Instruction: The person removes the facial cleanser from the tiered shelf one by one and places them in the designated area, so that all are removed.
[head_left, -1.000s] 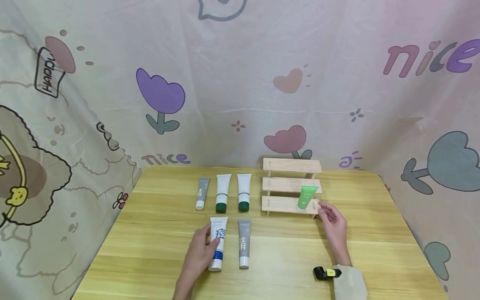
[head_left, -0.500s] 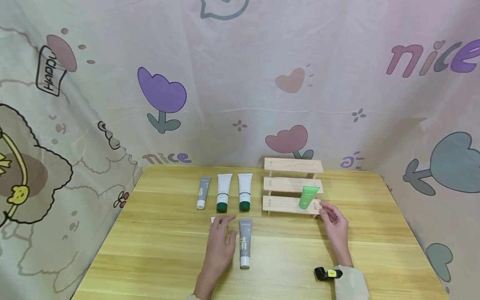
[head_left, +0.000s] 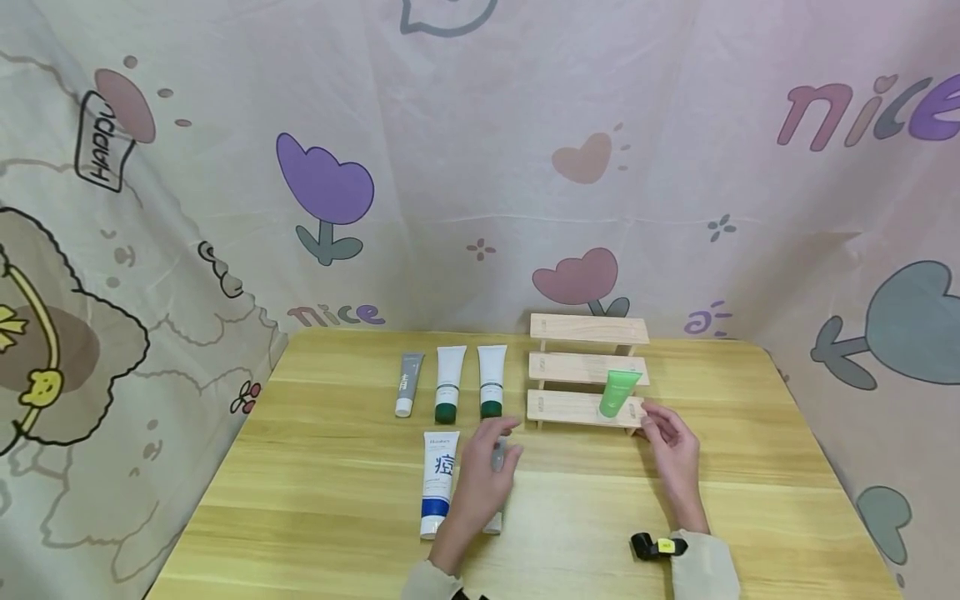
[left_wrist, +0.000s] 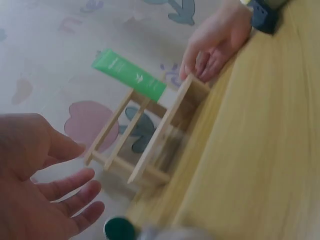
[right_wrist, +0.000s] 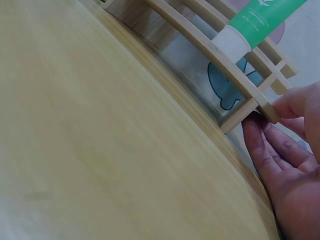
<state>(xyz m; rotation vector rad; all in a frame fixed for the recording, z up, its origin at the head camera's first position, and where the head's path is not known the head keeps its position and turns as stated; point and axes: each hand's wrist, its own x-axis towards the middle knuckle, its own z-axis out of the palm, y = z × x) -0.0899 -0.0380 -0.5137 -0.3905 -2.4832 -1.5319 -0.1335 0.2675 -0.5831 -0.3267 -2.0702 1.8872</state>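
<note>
My left hand (head_left: 482, 475) hovers over the larger grey tube (head_left: 492, 523), hiding most of it. Its fingers are spread and hold nothing, as the left wrist view also shows. At the right end of a three-step wooden display rack (head_left: 566, 407), my right hand (head_left: 672, 450) pinches the lowest step, thumb above and fingers beneath in the right wrist view. On that step a green tube (head_left: 618, 393) stands upright on its white cap. A white tube with blue print (head_left: 439, 479) lies just left of my left hand.
Behind my left hand lie a small grey tube (head_left: 408, 385) and two white tubes with green caps, one (head_left: 450, 383) left of the other (head_left: 492, 377). A printed cloth (head_left: 450, 167) hangs along the table's (head_left: 300, 500) back edge.
My left hand has let go of the white tube with blue print, leaving it on the table, and moved right over the larger grey tube. My right hand stays at the rack.
</note>
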